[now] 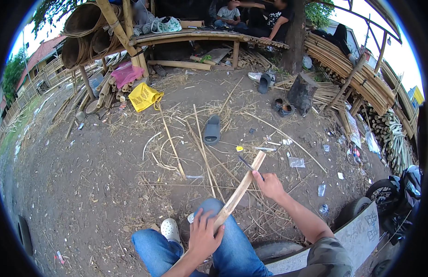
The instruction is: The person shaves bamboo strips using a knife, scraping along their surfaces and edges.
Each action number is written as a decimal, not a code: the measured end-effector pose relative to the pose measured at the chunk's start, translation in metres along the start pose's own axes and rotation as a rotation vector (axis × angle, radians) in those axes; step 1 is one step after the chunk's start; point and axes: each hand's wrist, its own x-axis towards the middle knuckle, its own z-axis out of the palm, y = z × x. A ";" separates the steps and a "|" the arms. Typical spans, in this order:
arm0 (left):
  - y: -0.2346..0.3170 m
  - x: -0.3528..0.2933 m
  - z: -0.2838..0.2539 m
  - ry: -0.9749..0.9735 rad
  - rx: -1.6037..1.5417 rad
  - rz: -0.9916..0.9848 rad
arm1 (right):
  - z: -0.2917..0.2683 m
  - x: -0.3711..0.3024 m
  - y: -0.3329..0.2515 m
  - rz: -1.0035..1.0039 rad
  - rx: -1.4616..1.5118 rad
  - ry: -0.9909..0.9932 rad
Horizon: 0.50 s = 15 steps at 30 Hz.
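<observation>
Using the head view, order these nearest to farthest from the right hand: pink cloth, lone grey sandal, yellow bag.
1. Lone grey sandal: ahead-left of the right hand.
2. Yellow bag: farther left.
3. Pink cloth: beyond the bag, on poles.

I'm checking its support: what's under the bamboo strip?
Below the strip, the right leg shows at the near end, littered ground farther out. What lies directly beneath is covered by the strip itself, and the left hand hides part of the near end.
</observation>
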 end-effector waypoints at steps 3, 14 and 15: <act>-0.005 -0.003 0.006 0.004 0.017 0.006 | 0.029 -0.042 -0.004 -0.115 -0.002 -0.105; -0.004 -0.003 0.003 0.001 -0.004 -0.008 | -0.001 0.002 -0.003 0.036 -0.004 0.113; -0.005 -0.004 0.004 0.003 -0.004 -0.006 | 0.007 -0.014 -0.009 0.003 0.009 0.042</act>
